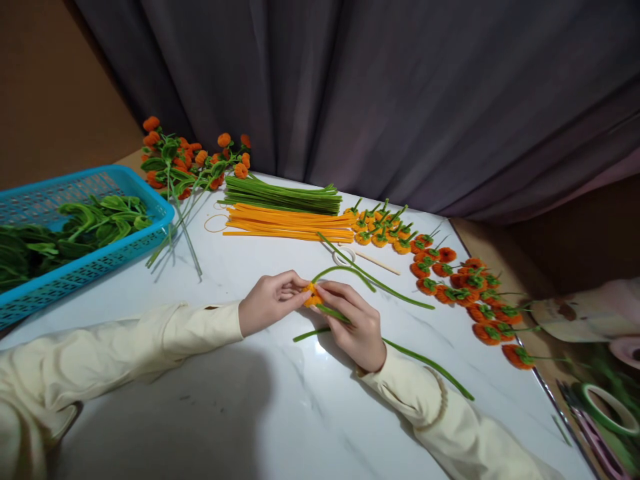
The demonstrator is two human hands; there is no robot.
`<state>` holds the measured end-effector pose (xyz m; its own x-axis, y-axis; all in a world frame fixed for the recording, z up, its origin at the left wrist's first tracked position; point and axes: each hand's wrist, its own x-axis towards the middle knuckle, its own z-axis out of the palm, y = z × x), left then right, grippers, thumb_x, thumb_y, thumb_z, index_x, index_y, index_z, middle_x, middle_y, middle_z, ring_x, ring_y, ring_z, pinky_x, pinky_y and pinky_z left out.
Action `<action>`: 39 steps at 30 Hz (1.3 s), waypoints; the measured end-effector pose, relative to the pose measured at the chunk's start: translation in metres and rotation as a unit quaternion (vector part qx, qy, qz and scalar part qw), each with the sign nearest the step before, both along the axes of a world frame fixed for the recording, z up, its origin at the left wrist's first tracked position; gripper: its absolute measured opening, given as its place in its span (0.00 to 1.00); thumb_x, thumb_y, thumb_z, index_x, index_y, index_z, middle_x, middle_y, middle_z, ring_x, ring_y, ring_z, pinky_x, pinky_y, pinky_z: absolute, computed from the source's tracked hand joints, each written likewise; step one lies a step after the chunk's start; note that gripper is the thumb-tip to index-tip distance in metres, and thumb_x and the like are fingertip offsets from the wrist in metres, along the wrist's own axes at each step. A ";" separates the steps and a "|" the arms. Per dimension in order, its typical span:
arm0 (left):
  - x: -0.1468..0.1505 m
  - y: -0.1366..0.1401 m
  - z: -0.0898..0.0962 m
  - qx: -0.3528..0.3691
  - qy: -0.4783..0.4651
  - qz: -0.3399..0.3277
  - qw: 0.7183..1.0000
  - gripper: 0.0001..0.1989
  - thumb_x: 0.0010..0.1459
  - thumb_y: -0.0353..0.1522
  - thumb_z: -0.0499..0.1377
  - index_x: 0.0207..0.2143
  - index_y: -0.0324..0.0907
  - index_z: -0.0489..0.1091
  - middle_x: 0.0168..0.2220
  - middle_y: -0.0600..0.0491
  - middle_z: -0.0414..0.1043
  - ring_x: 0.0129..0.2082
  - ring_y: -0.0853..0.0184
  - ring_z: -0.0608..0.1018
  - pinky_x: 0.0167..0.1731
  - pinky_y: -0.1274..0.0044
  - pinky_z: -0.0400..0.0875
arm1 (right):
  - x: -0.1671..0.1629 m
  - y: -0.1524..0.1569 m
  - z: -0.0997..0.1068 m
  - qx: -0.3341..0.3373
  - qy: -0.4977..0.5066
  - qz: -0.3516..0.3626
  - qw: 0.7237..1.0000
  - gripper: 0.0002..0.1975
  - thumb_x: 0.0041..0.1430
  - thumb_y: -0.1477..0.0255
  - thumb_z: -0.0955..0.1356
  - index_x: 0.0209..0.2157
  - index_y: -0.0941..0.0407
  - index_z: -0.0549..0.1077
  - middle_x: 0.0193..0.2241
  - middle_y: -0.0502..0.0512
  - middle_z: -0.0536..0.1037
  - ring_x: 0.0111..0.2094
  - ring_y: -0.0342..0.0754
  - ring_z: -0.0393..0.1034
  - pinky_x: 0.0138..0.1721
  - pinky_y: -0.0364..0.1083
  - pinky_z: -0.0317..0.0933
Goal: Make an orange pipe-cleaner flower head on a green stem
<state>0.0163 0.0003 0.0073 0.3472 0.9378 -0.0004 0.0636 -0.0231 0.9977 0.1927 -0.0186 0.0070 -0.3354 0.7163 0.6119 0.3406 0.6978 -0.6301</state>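
Observation:
Between the fingertips of both hands is a small orange pipe-cleaner pumpkin (313, 295), with green pipe cleaner running from it. My left hand (273, 301) pinches its left side. On the other side my right hand (353, 325) grips it, with a green strand passing under the fingers. One loose green pipe cleaner (400, 293) lies just beyond the hands, and another (435, 368) passes beneath my right wrist. Farther back rest a bundle of orange pipe cleaners (290, 223) and a bundle of green ones (283, 195).
Finished orange pumpkins (383, 230) and darker red-orange ones (473, 283) line the table's right side. A blue basket (90, 263) of green leaves stands left, beside stemmed orange flowers (185, 160). A white ring (344, 255) and thin stick (377, 262) lie mid-table. Green tape (610, 408) sits lower right.

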 end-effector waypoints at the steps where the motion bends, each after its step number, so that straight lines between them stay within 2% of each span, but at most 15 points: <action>1: 0.000 0.001 0.000 -0.038 -0.030 -0.009 0.999 0.13 0.50 0.36 0.60 0.34 0.37 0.65 0.32 0.50 0.73 0.31 0.67 0.77 0.33 0.76 0.74 | 0.000 0.000 0.000 -0.001 -0.001 -0.011 1.000 0.14 0.57 0.79 0.62 0.45 0.56 0.70 0.41 0.61 0.72 0.43 0.48 0.69 0.43 0.48 0.67; 3: 0.001 0.001 0.001 -0.097 -0.081 -0.031 0.992 0.17 0.49 0.36 0.62 0.39 0.37 0.63 0.30 0.52 0.72 0.31 0.67 0.77 0.33 0.74 0.74 | 0.000 0.000 0.001 -0.002 -0.004 -0.028 1.000 0.14 0.57 0.78 0.63 0.45 0.55 0.70 0.42 0.60 0.73 0.44 0.49 0.69 0.43 0.48 0.66; 6: 0.002 0.002 0.003 -0.122 -0.113 -0.044 0.985 0.21 0.48 0.34 0.63 0.42 0.38 0.60 0.28 0.55 0.71 0.31 0.68 0.77 0.34 0.74 0.73 | 0.001 0.000 0.000 -0.003 -0.005 -0.031 0.999 0.15 0.57 0.78 0.63 0.46 0.55 0.68 0.43 0.60 0.72 0.45 0.49 0.68 0.45 0.49 0.66; 13: 0.001 0.003 0.000 -0.108 -0.117 -0.014 0.987 0.20 0.48 0.35 0.63 0.41 0.38 0.60 0.30 0.54 0.70 0.26 0.70 0.76 0.32 0.74 0.73 | 0.001 -0.001 -0.001 0.000 0.000 -0.048 0.999 0.13 0.55 0.80 0.64 0.43 0.55 0.68 0.43 0.59 0.72 0.45 0.50 0.68 0.46 0.50 0.65; 18: 0.002 0.004 0.001 -0.079 -0.076 -0.004 0.994 0.22 0.45 0.34 0.64 0.42 0.38 0.62 0.38 0.49 0.70 0.38 0.66 0.75 0.42 0.72 0.69 | 0.000 -0.001 -0.002 0.010 -0.001 -0.042 0.999 0.12 0.56 0.81 0.63 0.41 0.56 0.69 0.41 0.60 0.73 0.44 0.49 0.69 0.43 0.49 0.66; 26: 0.002 0.006 -0.006 -0.013 -0.046 0.003 0.999 0.19 0.48 0.38 0.62 0.42 0.37 0.67 0.44 0.45 0.69 0.44 0.62 0.72 0.45 0.70 0.67 | 0.001 0.000 -0.004 0.012 -0.017 -0.035 0.999 0.13 0.58 0.80 0.62 0.43 0.55 0.70 0.40 0.59 0.73 0.43 0.49 0.69 0.43 0.48 0.67; 31: 0.003 0.004 -0.003 -0.070 -0.074 -0.027 0.994 0.21 0.49 0.37 0.61 0.43 0.37 0.63 0.43 0.45 0.71 0.45 0.62 0.73 0.47 0.70 0.66 | 0.000 0.000 -0.004 0.023 -0.017 -0.021 0.999 0.14 0.56 0.82 0.63 0.43 0.56 0.70 0.40 0.60 0.73 0.43 0.48 0.68 0.44 0.47 0.66; 35: 0.003 0.003 0.000 -0.055 -0.062 -0.019 0.996 0.20 0.48 0.39 0.62 0.41 0.37 0.63 0.41 0.46 0.71 0.44 0.63 0.73 0.46 0.71 0.66 | -0.001 -0.001 -0.002 0.014 -0.014 -0.006 1.000 0.13 0.56 0.82 0.64 0.42 0.56 0.70 0.40 0.59 0.72 0.43 0.48 0.68 0.44 0.47 0.66; 39: 0.003 0.003 -0.002 -0.032 -0.039 -0.006 0.999 0.18 0.51 0.40 0.59 0.39 0.37 0.64 0.39 0.48 0.71 0.41 0.65 0.73 0.44 0.72 0.67 | -0.001 -0.001 -0.003 -0.001 -0.026 0.014 1.000 0.15 0.58 0.81 0.62 0.45 0.55 0.68 0.41 0.60 0.71 0.44 0.48 0.68 0.45 0.48 0.66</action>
<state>0.0196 0.0035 0.0051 0.3598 0.9325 -0.0324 -0.0138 0.0400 0.9991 0.1921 -0.0193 0.0036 -0.3874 0.7076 0.5910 0.3533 0.7061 -0.6137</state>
